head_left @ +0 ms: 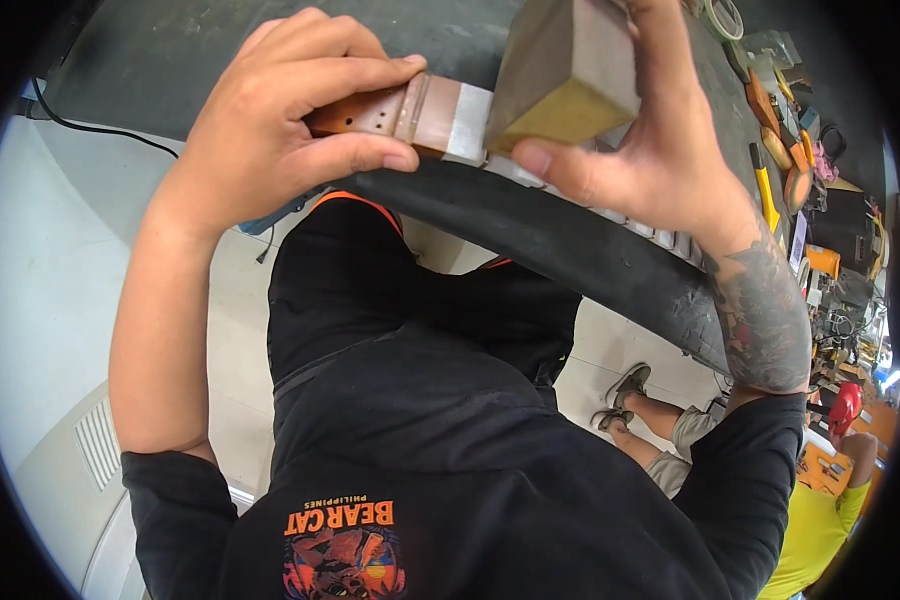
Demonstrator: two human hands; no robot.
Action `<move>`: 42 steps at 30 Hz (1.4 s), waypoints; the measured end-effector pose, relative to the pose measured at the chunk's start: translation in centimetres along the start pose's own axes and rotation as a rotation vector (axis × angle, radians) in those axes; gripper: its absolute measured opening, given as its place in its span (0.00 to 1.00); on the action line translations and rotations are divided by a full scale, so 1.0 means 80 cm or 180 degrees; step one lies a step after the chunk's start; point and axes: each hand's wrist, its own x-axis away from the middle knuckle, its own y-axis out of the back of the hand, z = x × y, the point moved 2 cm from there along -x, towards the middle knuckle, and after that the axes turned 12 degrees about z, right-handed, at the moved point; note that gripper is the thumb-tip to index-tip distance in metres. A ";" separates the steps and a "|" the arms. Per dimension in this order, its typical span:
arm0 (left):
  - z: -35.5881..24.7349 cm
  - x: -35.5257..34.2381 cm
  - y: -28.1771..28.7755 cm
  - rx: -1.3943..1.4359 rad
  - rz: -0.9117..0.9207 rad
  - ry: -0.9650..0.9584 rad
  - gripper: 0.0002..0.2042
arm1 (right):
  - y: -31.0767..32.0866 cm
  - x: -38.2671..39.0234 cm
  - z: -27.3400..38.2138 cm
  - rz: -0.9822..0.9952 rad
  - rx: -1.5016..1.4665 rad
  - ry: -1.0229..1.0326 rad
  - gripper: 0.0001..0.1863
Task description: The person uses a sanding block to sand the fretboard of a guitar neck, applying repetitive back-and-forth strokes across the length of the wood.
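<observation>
Across the dark table edge lies a long wooden neck that looks like a guitar's (435, 120), partly covered with silvery bands along its length. My left hand (300, 110) grips its left end, thumb below and fingers over the top, where brown wood with small dark holes shows. In my right hand (660, 140) is a rectangular block (560, 75), grey-brown on its sides and yellowish on its near end, like a sanding block. The thumb presses its lower edge and fingers wrap its right side. The block sits on or just above the neck; I cannot tell if they touch.
The dark padded-looking table (570, 215) curves along in front of me. Hand tools, including a yellow-handled one (765, 190), crowd its right side. A black cable (100, 127) hangs at the left. Another person in a yellow shirt (810, 540) is at the lower right.
</observation>
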 end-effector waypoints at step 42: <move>0.000 -0.003 0.000 -0.0174 0.0083 -0.0012 0.32 | -0.004 -0.017 -0.036 0.0336 0.0907 0.0639 0.50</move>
